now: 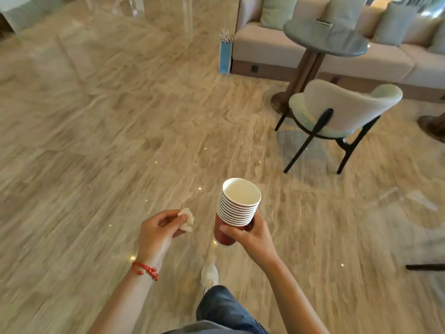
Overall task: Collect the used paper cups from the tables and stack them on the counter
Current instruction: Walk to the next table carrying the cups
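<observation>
The right hand [250, 233] holds a stack of cups [237, 208] out in front of the body, over the floor [101, 145] and well short of any desk. Its grip is closed round the red outer cup near the bottom, thumb across the near side and fingers wrapped behind; the nested white rims fan upward above the fingers, tilted a little to the left, with the top cup's pale inside facing the camera. The left hand [160, 230] is level with it, just to the left and apart from the stack — thumb and fingers pinch a crumpled white tissue [187, 219], the rest of the grip curled loosely round it. A red cord bracelet [144, 271] sits on the left wrist. Below the hands a leg in blue jeans [221, 309] shows, with a pale shoe [209, 274] ahead of it on the floor. The floor is glossy beige stone with streaked veining and small points of reflected light. To the upper right stands a round grey desk [325, 42] on a brown pedestal, a small flat item lying near its far edge; a white chair [342, 109] with dark legs stands by it with its back to the camera. Behind them runs a beige sofa [375, 61] with pale green cushions [277, 10], and a blue bag [225, 56] stands on the floor against the sofa's left end.
</observation>
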